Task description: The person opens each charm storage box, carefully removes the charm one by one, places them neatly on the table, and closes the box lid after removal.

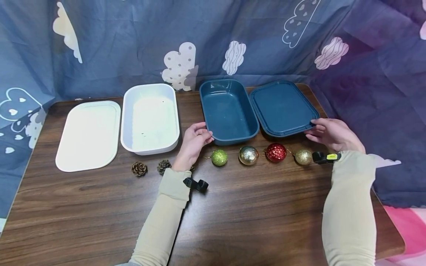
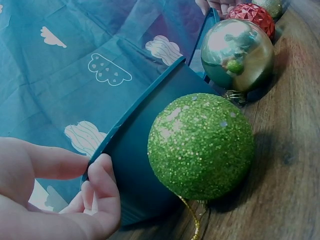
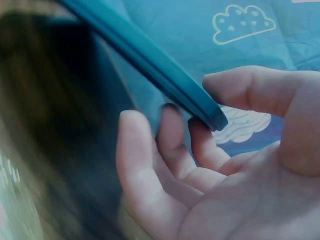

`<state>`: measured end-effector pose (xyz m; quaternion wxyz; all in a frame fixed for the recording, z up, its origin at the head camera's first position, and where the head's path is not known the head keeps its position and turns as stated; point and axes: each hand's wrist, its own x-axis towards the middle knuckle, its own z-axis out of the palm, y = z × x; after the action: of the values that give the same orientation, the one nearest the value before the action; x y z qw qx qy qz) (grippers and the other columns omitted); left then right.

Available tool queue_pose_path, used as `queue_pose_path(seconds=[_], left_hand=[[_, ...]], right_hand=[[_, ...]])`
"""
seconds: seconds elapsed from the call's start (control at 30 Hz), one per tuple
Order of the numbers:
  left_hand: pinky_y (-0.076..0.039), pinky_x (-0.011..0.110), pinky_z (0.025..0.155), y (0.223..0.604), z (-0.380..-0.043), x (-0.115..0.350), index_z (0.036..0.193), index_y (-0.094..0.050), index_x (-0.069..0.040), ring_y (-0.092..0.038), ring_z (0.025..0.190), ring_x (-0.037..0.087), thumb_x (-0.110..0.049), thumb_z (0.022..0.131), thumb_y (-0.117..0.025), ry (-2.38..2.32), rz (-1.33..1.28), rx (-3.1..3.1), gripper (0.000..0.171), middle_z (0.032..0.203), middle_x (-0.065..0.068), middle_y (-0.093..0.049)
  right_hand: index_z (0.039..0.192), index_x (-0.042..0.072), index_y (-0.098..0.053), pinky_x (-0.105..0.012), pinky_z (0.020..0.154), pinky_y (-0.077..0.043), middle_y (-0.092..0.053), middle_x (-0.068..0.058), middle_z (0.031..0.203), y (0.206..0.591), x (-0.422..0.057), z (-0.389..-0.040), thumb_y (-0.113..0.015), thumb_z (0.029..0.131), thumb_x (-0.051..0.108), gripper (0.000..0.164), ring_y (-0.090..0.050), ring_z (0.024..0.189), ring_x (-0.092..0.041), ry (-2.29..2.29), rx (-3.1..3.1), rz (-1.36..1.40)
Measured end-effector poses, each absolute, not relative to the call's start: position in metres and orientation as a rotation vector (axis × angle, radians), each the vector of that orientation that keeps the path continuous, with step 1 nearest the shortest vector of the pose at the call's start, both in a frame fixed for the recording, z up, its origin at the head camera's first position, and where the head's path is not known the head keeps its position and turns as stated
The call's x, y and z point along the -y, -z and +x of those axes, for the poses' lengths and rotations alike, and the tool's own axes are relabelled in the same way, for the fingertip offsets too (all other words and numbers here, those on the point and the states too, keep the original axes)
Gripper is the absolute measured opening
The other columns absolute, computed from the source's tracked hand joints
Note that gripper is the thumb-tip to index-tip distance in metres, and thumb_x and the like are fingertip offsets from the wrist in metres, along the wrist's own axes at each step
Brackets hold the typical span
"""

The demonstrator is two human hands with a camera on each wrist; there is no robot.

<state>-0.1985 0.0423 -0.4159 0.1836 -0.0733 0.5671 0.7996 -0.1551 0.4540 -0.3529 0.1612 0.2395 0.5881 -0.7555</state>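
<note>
My left hand (image 1: 193, 144) pinches the near left corner of a dark blue plastic container (image 1: 229, 111), thumb and forefinger at its rim (image 2: 127, 112) in the left wrist view. The container is upright, with a bare inside. On its right, my right hand (image 1: 334, 135) grips the near right corner of the matching blue lid (image 1: 283, 107). In the right wrist view the thumb lies over the lid's edge (image 3: 155, 70) with fingers beneath, and that edge is raised above the table. Close in front of the container sit a green glitter ball (image 1: 219, 157) and a shiny gold ball (image 1: 248, 155).
A red faceted ball (image 1: 276, 152) and a gold glitter ball (image 1: 303, 157) continue the row before the lid. Pinecones (image 1: 139, 169) lie left of my left forearm, one partly hidden. Further left stand a white container (image 1: 149, 118) and a white lid (image 1: 90, 136). Curtains (image 1: 133, 48) border the table.
</note>
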Motion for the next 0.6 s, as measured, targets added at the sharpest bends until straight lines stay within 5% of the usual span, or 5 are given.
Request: queue_pose_path(seconds=[0.27, 0.6], left_hand=[[-0.052, 0.018, 0.065, 0.416, -0.198, -0.041, 0.132, -0.042, 0.005, -0.057, 0.064, 0.009, 0.011, 0.089, -0.056, -2.256, -0.204, -1.605, 0.046, 0.08, 0.001, -0.05], [-0.052, 0.019, 0.067, 0.417, -0.2, -0.04, 0.132, -0.043, 0.004, -0.057, 0.065, 0.01, 0.01, 0.089, -0.056, -2.243, -0.21, -1.602, 0.045, 0.08, 0.002, -0.051]], right_hand=[[0.105, -0.004, -0.066, -0.042, 0.088, -0.057, -0.071, -0.013, 0.108, 0.357, -0.441, -0.156, -0.04, 0.1, -0.003, 0.027, -0.068, 0.103, -0.025, 2.486, -1.331, 0.396], [0.094, -0.007, -0.064, -0.043, 0.077, -0.06, -0.066, -0.014, 0.1, 0.359, -0.423, -0.155, -0.046, 0.095, -0.009, 0.017, -0.07, 0.092, -0.03, 2.679, -1.287, 0.532]])
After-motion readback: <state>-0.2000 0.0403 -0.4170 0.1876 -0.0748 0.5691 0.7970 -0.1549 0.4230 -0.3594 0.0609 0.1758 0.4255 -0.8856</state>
